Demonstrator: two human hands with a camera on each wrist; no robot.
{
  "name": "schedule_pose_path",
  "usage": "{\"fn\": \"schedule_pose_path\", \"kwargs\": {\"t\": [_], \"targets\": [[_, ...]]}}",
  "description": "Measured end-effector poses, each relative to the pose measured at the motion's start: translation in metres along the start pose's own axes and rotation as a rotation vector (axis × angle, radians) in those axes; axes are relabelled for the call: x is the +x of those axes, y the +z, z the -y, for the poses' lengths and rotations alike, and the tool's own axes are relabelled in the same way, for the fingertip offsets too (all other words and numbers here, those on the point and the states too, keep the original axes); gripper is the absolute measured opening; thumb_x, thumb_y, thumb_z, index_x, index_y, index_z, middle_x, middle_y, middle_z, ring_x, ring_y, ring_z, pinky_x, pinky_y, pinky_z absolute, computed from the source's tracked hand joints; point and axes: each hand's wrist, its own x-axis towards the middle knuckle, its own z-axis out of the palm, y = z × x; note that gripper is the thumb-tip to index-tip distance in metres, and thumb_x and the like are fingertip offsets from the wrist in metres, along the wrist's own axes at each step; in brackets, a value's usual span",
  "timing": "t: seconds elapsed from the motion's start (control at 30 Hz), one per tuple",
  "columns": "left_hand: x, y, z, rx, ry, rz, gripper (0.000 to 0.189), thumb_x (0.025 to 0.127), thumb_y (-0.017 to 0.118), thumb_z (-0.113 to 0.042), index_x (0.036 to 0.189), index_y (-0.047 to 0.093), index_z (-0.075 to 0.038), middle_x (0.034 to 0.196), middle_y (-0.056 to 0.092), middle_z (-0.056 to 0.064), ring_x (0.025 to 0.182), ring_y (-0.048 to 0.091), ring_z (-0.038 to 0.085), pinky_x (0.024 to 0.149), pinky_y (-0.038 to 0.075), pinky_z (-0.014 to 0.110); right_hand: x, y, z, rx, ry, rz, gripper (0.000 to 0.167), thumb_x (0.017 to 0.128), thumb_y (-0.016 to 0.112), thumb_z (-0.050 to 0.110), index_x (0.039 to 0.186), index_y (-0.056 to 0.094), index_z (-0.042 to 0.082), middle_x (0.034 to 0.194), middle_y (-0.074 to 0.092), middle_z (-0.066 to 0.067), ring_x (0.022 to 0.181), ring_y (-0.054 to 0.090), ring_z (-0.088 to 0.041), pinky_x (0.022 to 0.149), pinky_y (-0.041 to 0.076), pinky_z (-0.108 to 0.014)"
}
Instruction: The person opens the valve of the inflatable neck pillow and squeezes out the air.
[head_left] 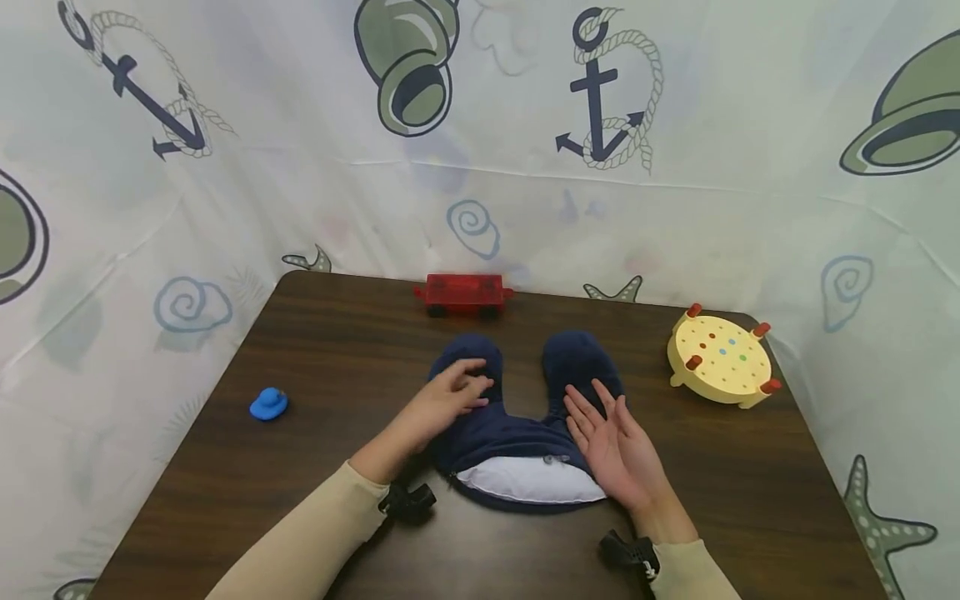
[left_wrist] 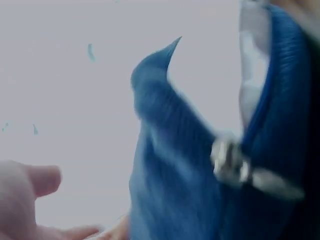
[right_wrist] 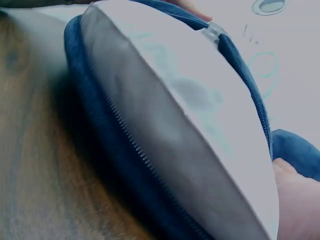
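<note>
A navy U-shaped neck pillow (head_left: 491,433) lies on the table with its two arms pointing away from me. Its zipper stands open along the near curve, and a white inner cushion (head_left: 532,481) bulges through the gap. The right wrist view shows the zipper teeth and a pale zipper slider (right_wrist: 214,32); the left wrist view has a blurred zipper pull (left_wrist: 227,162). My left hand (head_left: 450,396) is over the pillow's left arm, fingers loosely bent. My right hand (head_left: 622,454) is beside the right arm, palm turned up and fingers extended, gripping nothing.
A red toy wagon (head_left: 463,292) stands at the table's back edge. Toward the back right is a round yellow toy (head_left: 720,358) with red pegs. A small blue hat-shaped toy (head_left: 268,403) lies at left. A patterned curtain (head_left: 525,183) hangs behind the table.
</note>
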Motion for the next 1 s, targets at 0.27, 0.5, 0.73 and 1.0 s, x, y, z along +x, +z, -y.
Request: {"fn": "schedule_pose_path", "kwargs": {"t": [0.27, 0.5, 0.73, 1.0], "targets": [[0.016, -0.029, 0.026, -0.63, -0.103, 0.059, 0.064, 0.121, 0.029, -0.043, 0.177, 0.002, -0.027, 0.169, 0.043, 0.031, 0.155, 0.047, 0.046, 0.128, 0.041, 0.048, 0.003, 0.001, 0.002, -0.029, -0.004, -0.054, 0.067, 0.117, 0.013, 0.056, 0.174, -0.015, 0.037, 0.187, -0.003, -0.005, 0.173, -0.007, -0.02, 0.138, -0.005, -0.038], [0.014, -0.025, 0.02, -0.661, -0.12, 0.065, 0.07, 0.12, 0.04, -0.038, 0.176, -0.003, -0.029, 0.171, 0.041, 0.028, 0.16, 0.043, 0.042, 0.135, 0.03, 0.052, 0.0, -0.001, 0.003, 0.02, -0.007, -0.012, 0.067, 0.118, 0.015, 0.056, 0.175, -0.015, 0.036, 0.186, -0.008, -0.004, 0.173, -0.009, -0.02, 0.138, -0.008, -0.039], [-0.004, -0.016, -0.008, -1.143, -0.014, 0.141, 0.076, 0.117, 0.034, -0.059, 0.177, 0.0, -0.027, 0.184, 0.012, 0.02, 0.171, 0.017, 0.04, 0.138, 0.014, 0.054, -0.002, 0.009, 0.019, 0.438, -0.033, 0.246, 0.082, 0.114, 0.033, 0.066, 0.176, -0.009, 0.033, 0.184, -0.017, 0.004, 0.172, -0.015, -0.019, 0.139, -0.008, -0.038], [0.005, 0.001, 0.021, -1.198, -0.103, 0.173, 0.075, 0.11, 0.017, -0.072, 0.165, -0.03, -0.051, 0.186, 0.009, 0.009, 0.168, 0.018, 0.051, 0.132, 0.022, 0.068, 0.051, 0.012, 0.018, 0.574, -0.155, 0.202, 0.076, 0.11, 0.041, 0.067, 0.176, 0.013, 0.042, 0.186, -0.007, 0.006, 0.173, -0.007, -0.025, 0.14, 0.0, -0.052]]}}
